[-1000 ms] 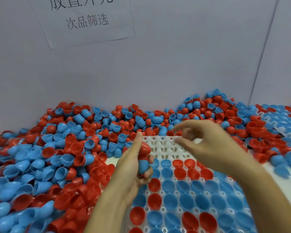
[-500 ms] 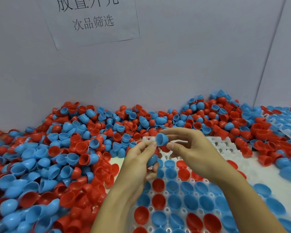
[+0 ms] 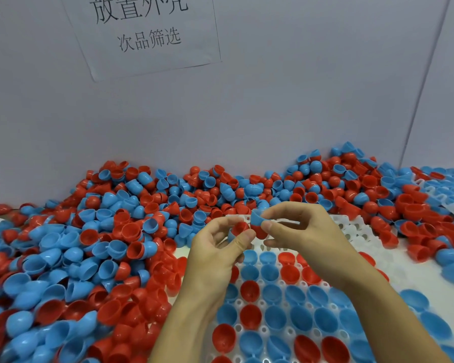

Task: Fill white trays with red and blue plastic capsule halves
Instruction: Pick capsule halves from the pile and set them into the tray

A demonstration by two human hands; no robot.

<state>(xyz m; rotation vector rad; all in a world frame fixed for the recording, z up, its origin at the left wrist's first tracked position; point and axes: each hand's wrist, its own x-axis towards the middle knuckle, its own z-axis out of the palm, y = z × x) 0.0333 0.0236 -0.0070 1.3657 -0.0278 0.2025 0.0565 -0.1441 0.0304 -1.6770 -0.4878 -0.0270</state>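
- Both hands are up over the far edge of the white tray, meeting in mid-air. That keeps the pieces they hold right above the pockets they are meant for.
- Left hand: fingers curled, thumb pressed over a small cluster of capsule halves. I see red, with a sliver of blue behind it, looking like spare stock kept in the palm so the hand need not go back to the pile each time.
- Right hand: thumb and forefinger pinch a blue half, with something red just under it. Whether that red piece is nested in the blue one or belongs to the left hand's cluster, I cannot tell.
- My read is that a nested pair is being pulled apart, so single halves can go in open side up.
- Nearer rows of the tray already hold red and blue halves, cups facing up; the far rows, just beyond the hands, show bare white holes.
- Loose pile of red and blue halves lies heaped on the table against the grey wall, touching the tray's left edge, within easy reach.
- A second tray shows at the far right, half buried in halves.
- A printed paper sign hangs on the wall above.
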